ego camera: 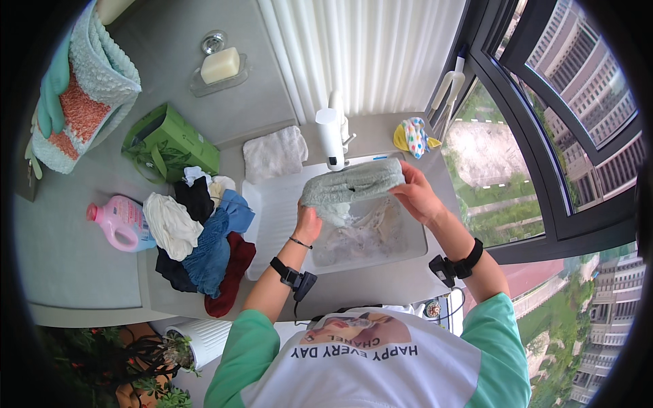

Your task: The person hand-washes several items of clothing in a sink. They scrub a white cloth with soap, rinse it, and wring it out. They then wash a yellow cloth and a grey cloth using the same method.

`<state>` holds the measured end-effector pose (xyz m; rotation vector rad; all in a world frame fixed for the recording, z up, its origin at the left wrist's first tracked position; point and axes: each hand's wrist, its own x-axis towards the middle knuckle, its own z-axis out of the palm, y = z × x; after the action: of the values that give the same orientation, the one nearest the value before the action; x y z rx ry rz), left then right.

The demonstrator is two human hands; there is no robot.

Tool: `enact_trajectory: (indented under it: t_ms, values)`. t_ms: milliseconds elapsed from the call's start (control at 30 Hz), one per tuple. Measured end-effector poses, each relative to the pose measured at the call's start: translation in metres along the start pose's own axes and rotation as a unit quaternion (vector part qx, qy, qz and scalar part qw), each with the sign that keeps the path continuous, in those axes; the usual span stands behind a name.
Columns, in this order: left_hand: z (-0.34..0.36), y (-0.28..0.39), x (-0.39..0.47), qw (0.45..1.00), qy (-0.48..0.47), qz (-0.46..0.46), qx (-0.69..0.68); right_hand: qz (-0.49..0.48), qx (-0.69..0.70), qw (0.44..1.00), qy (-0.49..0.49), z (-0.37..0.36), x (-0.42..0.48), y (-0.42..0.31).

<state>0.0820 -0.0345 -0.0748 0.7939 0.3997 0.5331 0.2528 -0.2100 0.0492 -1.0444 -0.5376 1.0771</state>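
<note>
A pale grey-green cloth [357, 182], plush and folded lengthwise, is stretched between my two hands over the sink. My left hand [308, 222] grips its left end from below, the fingertips hidden by the cloth. At its right end, my right hand [416, 191] pinches the edge between thumb and fingers. Under the cloth, the white sink [419, 250] holds cloudy, sudsy water with pale fabric [375, 227] in it. The white faucet [330, 135] stands just behind the cloth.
Left of the sink lie piled clothes [206, 265], a pink detergent bottle [125, 223] and a green bag [178, 143]. A grey towel [275, 153] rests behind the washboard side. A dotted cloth [416, 136] sits back right. Bar soap [220, 66] is on a wall dish.
</note>
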Motion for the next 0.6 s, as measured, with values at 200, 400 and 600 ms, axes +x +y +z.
enact_trajectory:
  t_ms: [200, 400, 600]
  values:
    - [0.011, 0.006, 0.003, 0.995, 0.075, -0.013, -0.070, 0.220, -0.038, 0.974, -0.041, -0.042, 0.000, 0.093]
    - [0.047, 0.018, 0.005, 0.985, 0.122, -0.098, -0.074, 0.107, -0.082, 0.976, -0.170, -0.014, 0.043, 0.107]
    - [0.032, -0.007, 0.028, 0.947, 0.260, -0.115, -0.148, 0.155, 0.111, 0.981, -0.029, 0.023, 0.040, 0.141]
